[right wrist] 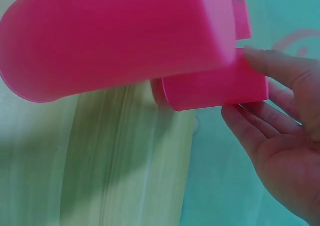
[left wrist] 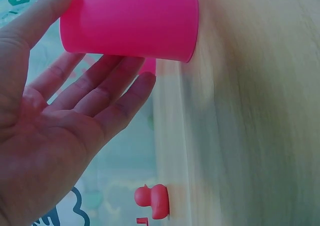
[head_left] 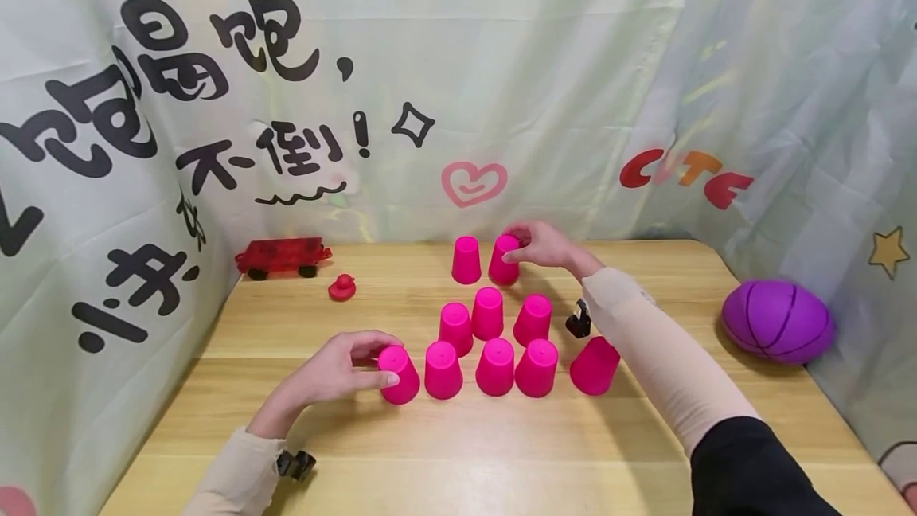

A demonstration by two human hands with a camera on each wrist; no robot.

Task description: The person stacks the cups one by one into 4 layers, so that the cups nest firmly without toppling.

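Note:
Several upside-down pink cups stand on the wooden table. At the left end of the front row, my left hand (head_left: pixel 349 371) holds a pink cup (head_left: pixel 399 375) between thumb and fingers; the left wrist view shows the thumb on one side of this cup (left wrist: pixel 132 23) and the fingers along the other. My right hand (head_left: pixel 542 245) reaches to the back and pinches another pink cup (head_left: pixel 505 263), beside a free-standing back cup (head_left: pixel 466 259). In the right wrist view that pinched cup (right wrist: pixel 215 85) is partly hidden by a nearer cup (right wrist: pixel 115 40).
Between the hands stand a middle group with a pink cup (head_left: pixel 488 314) and the front row, whose right-end cup (head_left: pixel 595 365) is near my right forearm. A red duck (head_left: pixel 342 287) and a red toy cart (head_left: pixel 282 257) sit back left. A purple ball (head_left: pixel 778 322) lies right.

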